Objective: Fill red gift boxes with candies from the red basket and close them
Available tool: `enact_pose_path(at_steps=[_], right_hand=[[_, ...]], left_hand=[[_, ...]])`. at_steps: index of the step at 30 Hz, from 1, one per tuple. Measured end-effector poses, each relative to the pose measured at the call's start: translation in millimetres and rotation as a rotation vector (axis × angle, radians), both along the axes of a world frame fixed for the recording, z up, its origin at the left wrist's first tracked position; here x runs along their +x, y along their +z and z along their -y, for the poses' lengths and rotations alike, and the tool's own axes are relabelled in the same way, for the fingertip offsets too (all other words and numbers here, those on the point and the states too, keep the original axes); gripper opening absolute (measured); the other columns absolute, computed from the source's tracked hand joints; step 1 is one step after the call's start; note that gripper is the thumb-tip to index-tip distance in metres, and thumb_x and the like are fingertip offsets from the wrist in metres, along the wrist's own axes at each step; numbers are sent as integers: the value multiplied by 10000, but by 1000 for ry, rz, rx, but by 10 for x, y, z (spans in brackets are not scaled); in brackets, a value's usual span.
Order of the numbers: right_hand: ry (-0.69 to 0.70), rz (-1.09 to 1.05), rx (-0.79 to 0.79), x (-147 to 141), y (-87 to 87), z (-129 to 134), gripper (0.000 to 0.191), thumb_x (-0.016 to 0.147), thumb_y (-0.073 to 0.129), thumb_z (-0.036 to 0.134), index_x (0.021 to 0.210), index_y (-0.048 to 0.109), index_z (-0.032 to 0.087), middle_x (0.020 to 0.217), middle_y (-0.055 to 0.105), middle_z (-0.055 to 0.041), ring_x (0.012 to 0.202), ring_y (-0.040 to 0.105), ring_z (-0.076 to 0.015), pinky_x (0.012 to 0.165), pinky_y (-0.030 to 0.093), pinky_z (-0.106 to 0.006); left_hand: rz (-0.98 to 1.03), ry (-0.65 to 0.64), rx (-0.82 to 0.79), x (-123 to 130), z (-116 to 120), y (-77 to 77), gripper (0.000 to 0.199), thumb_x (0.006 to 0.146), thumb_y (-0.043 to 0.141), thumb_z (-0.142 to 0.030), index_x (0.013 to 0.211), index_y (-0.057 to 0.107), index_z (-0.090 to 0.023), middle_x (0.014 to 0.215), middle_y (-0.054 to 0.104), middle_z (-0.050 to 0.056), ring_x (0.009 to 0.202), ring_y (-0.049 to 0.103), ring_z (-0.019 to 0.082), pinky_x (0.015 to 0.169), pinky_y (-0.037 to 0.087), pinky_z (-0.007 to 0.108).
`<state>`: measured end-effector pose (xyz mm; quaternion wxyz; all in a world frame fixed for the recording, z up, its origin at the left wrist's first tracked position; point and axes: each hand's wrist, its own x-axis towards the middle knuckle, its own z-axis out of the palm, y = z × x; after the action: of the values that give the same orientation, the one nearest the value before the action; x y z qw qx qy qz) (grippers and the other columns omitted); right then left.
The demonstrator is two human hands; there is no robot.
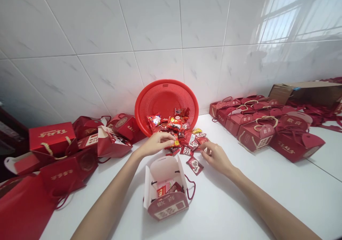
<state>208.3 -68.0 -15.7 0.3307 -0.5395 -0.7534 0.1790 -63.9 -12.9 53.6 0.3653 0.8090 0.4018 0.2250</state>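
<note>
A red plastic basket (165,90) leans on its side against the wall, with wrapped candies (192,142) spilling from it onto the white table. My left hand (157,143) is at the left edge of the pile, fingers curled over a yellow and red packet; whether it grips the packet is unclear. At the pile's right side my right hand (215,156) has its thumb and fingers bent beside a red packet, its fingertips partly hidden. Between my forearms stands an open red gift box (168,206) with a white inside, holding several small packets.
Several red boxes (55,134) lie jumbled on the left. Rows of closed red boxes with rope handles (256,133) stand on the right. Behind them, a cardboard carton (315,90) holds dark red material. A tiled wall (157,19) bounds the white table (221,204).
</note>
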Motion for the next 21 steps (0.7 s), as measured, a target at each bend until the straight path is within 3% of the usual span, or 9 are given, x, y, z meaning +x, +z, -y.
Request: enact_pose_path(at_steps=[4,8,13,17,21], right_hand=[[-94,-60,56,101,-54,-80,218,836,480,202,946,668,204,967,721,-67,820,647,-210,738,473,-325],[-131,-60,114,206,-105,-160,210,820,487,203,902,681,202,940,719,-71,869,656,-223,777,484,-340],[-142,-60,170,282,-128,-202,185,831,504,221,877,683,209,893,707,-61,786,651,-209,725,490,-325],[-128,-60,191,281,-121,-191,182,848,498,229,879,676,211,894,708,-62,831,659,-222,745,487,-333],[-85,-71,201,247,-124,-161,192,842,489,200,900,672,210,914,715,-61,869,668,-227,772,491,-342]], left_hand=[[-107,32,188,159,-193,-198,237,837,577,-294,940,744,-160,1044,761,80,945,693,227,859,531,320],[-181,-8,270,300,-283,-299,228,785,579,-196,924,758,-172,1002,765,66,904,693,206,861,525,305],[-87,-3,200,183,-209,-213,287,862,553,-332,992,750,-168,1073,761,82,968,696,226,856,534,314],[-38,109,240,-70,-135,-106,336,862,562,-403,991,748,-155,1091,749,106,1003,687,246,878,534,337],[-26,192,213,-216,-64,-113,332,832,608,-435,933,746,-150,1003,753,107,942,688,249,877,536,364]])
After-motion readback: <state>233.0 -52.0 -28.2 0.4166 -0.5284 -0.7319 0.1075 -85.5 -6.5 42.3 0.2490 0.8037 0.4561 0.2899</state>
